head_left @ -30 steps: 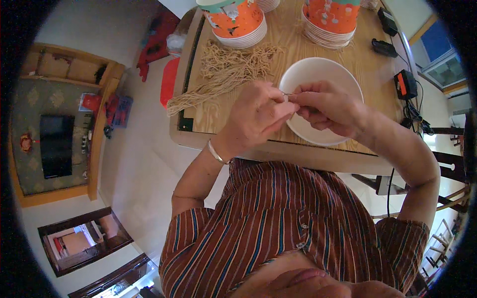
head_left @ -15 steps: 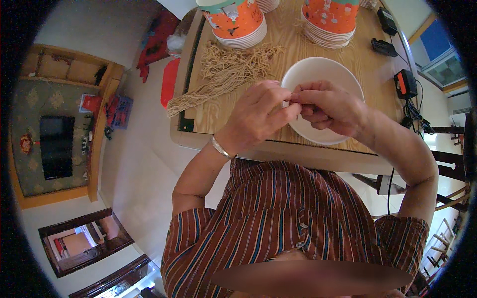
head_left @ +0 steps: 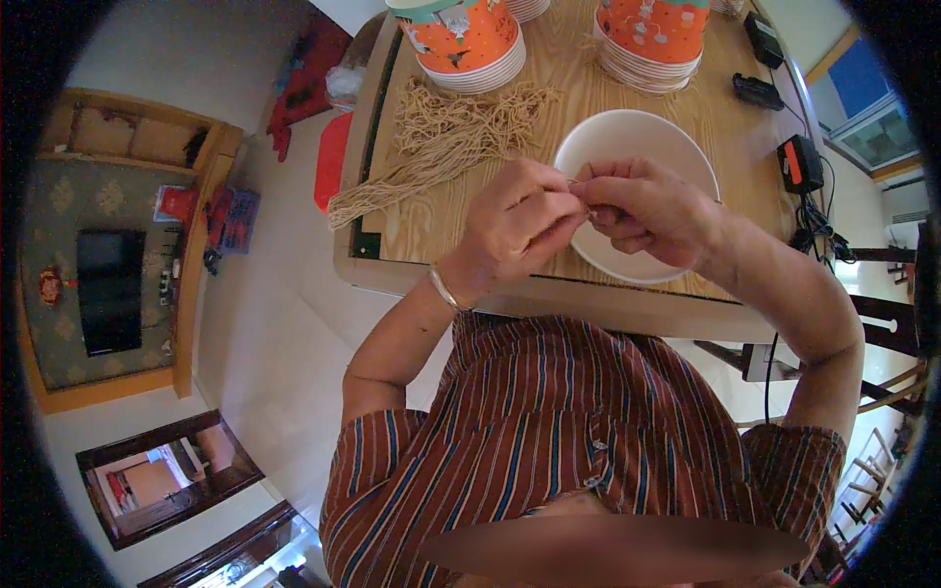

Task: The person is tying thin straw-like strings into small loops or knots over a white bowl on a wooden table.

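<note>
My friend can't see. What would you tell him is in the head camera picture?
A person's left hand and right hand meet fingertip to fingertip over a white bowl, pinching something too small to make out. The bowl sits on a wooden table beside a pile of tan string-like strands and two stacks of orange paper cups.

Bare wood lies between the white bowl (head_left: 635, 147) and noodle pile (head_left: 441, 137); paper cup stacks (head_left: 470, 44) block the far side
</note>
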The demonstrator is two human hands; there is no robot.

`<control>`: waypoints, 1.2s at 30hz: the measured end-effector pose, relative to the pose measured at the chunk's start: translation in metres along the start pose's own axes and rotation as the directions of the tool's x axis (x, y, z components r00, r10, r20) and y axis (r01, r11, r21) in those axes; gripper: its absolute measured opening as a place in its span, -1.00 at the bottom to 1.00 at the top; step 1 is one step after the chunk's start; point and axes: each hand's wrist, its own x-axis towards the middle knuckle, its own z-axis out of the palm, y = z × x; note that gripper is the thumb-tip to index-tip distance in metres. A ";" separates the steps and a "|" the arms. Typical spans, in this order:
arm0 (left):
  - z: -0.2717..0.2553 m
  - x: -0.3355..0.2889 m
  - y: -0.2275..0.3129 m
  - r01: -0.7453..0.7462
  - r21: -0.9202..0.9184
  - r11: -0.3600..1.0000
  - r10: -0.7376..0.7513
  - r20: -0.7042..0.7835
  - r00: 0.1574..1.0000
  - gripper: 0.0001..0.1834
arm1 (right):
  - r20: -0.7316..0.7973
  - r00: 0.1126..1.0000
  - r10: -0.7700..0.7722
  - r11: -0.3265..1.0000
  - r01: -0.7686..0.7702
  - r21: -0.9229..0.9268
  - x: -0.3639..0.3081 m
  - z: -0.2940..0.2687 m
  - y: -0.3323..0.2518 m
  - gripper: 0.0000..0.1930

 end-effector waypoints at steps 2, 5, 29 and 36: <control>0.001 -0.001 0.004 0.192 -0.102 0.976 -0.197 -0.035 0.980 -0.76 | 0.009 1.000 -0.015 1.000 0.015 0.001 0.001 -0.001 0.001 -0.83; 0.005 -0.004 0.004 0.268 -0.164 0.949 -0.285 -0.087 0.955 -0.79 | 0.005 0.999 -0.043 0.999 0.043 -0.007 0.002 -0.003 0.004 -0.84; 0.007 -0.010 0.030 0.459 -0.013 0.888 -0.453 -0.197 0.870 -0.69 | -0.063 0.993 -0.101 0.995 0.099 -0.028 0.003 0.004 0.006 -0.81; 0.002 -0.027 0.017 0.508 -0.062 0.859 -0.509 -0.207 0.835 -0.69 | -0.040 0.995 -0.094 0.995 0.095 0.024 0.003 0.000 0.007 -0.81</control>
